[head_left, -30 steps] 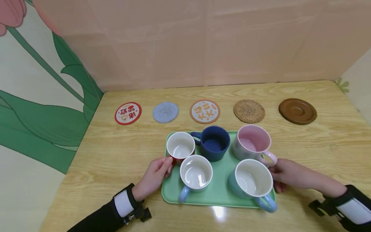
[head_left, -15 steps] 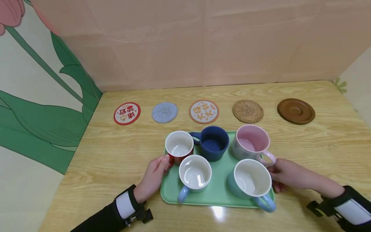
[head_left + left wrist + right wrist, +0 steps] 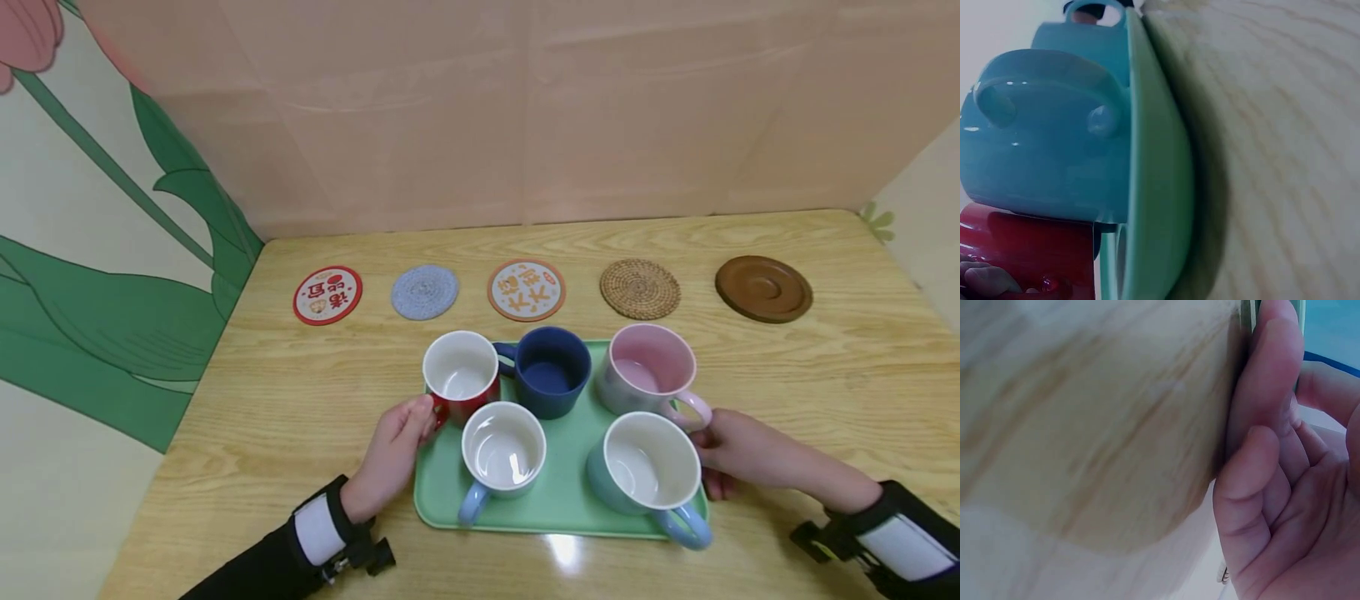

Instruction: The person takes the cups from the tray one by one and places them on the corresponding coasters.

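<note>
A red mug [image 3: 480,398] with a white inside stands at the back left of a green tray [image 3: 562,518]. My left hand [image 3: 397,442] pinches its handle; in the left wrist view, the mug's base is raised off the tray. My right hand [image 3: 738,450] grips the tray's right edge beside the pink mug's handle. Its fingers [image 3: 1266,381] lie low against the rim, close to the tabletop. Sharing the tray are a navy mug [image 3: 551,400], a pink mug [image 3: 633,396], a white-lined mug with a blue handle [image 3: 475,502] and a larger light-blue mug [image 3: 611,479].
Along the table's back lies a row of coasters: a red-rimmed one [image 3: 327,296], a blue woven one [image 3: 424,292], an orange-rimmed one [image 3: 527,290], a rattan one [image 3: 640,289] and a brown wooden one [image 3: 763,288]. A pinkish sheet [image 3: 487,117] hangs behind the wooden table [image 3: 300,367].
My left hand has taken hold of the red mug's handle, and the mug has risen slightly, up and to the left. The right hand stays by the tray's edge.
</note>
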Demonstrator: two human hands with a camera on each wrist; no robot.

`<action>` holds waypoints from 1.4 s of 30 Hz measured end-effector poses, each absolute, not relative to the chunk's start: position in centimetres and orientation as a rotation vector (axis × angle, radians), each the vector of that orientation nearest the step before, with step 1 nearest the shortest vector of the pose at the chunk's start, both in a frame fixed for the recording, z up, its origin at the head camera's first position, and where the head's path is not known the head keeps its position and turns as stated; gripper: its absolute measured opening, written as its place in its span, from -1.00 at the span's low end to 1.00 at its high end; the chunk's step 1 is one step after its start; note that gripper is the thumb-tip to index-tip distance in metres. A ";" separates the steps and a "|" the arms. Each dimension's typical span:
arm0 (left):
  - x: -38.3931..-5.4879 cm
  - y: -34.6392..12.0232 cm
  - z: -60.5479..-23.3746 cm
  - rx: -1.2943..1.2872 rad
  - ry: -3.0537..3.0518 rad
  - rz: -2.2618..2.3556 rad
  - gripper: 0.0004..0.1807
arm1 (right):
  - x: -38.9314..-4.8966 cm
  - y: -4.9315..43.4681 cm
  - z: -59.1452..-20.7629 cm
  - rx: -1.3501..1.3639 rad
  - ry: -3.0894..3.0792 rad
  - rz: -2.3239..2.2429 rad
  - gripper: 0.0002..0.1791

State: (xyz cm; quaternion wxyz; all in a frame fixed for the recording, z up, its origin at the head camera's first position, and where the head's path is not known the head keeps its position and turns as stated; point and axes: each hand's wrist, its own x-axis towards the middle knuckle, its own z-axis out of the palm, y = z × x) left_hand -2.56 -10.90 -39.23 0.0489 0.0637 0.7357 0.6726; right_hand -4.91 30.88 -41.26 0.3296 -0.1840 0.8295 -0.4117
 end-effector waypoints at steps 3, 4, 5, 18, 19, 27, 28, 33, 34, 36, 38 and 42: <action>-2.6 -11.0 -39.1 0.195 2.249 2.065 -0.51 | -4.9 30.8 -41.2 -0.483 2.172 -1.074 -0.70; -2.7 -11.0 -39.1 0.190 2.248 2.069 -0.51 | -4.9 30.8 -41.2 -0.482 2.175 -1.071 -0.69; -2.7 -11.1 -39.1 0.191 2.250 2.073 -0.51 | -4.9 30.8 -41.2 -0.482 2.175 -1.069 -0.69; -3.3 -11.6 -39.3 0.201 2.214 2.175 -0.51 | -4.9 31.0 -41.3 -0.485 2.179 -1.062 -0.68; -3.3 -11.6 -39.3 0.197 2.204 2.194 -0.51 | -4.9 31.0 -41.3 -0.480 2.178 -1.060 -0.68; -4.1 -12.6 -39.1 0.156 2.197 2.262 -0.51 | -4.9 30.9 -41.1 -0.450 2.178 -1.037 -0.69; -4.2 -12.8 -39.0 0.147 2.221 2.245 -0.51 | -4.9 30.9 -41.1 -0.449 2.181 -1.033 -0.69; -5.0 -13.9 -38.6 0.103 2.307 2.191 -0.51 | -4.9 30.9 -41.1 -0.439 2.191 -1.017 -0.70; -5.2 -14.0 -38.6 0.095 2.315 2.189 -0.51 | -4.9 30.9 -41.1 -0.440 2.193 -1.015 -0.70; -5.6 -14.4 -38.6 0.085 2.328 2.196 -0.51 | -4.8 30.9 -41.1 -0.443 2.193 -1.017 -0.70; -5.9 -14.7 -38.6 0.071 2.330 2.214 -0.50 | -4.8 30.9 -41.1 -0.449 2.195 -1.019 -0.70; -6.7 -15.3 -38.5 0.019 2.354 2.231 -0.51 | -4.8 30.9 -41.1 -0.460 2.202 -1.022 -0.69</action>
